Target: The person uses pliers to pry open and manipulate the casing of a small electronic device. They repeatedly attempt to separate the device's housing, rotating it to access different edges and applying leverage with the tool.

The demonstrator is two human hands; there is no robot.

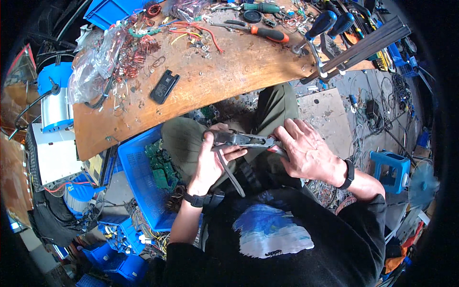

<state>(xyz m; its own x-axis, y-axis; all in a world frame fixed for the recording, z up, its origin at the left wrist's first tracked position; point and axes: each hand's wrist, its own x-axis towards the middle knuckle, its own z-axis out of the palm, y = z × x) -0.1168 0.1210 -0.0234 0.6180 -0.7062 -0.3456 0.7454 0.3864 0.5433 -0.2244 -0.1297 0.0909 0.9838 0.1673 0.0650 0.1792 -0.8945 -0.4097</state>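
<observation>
Over my lap, my left hand (208,160) is closed on a dark elongated metal-and-plastic piece (228,137), from which a grey cable or strap (232,177) hangs toward my shirt. My right hand (308,153) grips a hand tool with red-and-white handles (278,150), probably pliers, whose metal head meets the right end of the dark piece. The tool's jaws and what exactly lies between them are too small to make out. Some left-hand fingers show below the piece, with the thumb on its near side.
A wooden bench (201,81) carries wires, coils, plastic bags, screwdrivers (267,33), a black part (164,86) and clamps (334,52). A blue crate (131,177) of circuit boards stands left of my legs. A blue stool (389,167), a fan (423,179) and tangled cables are to the right.
</observation>
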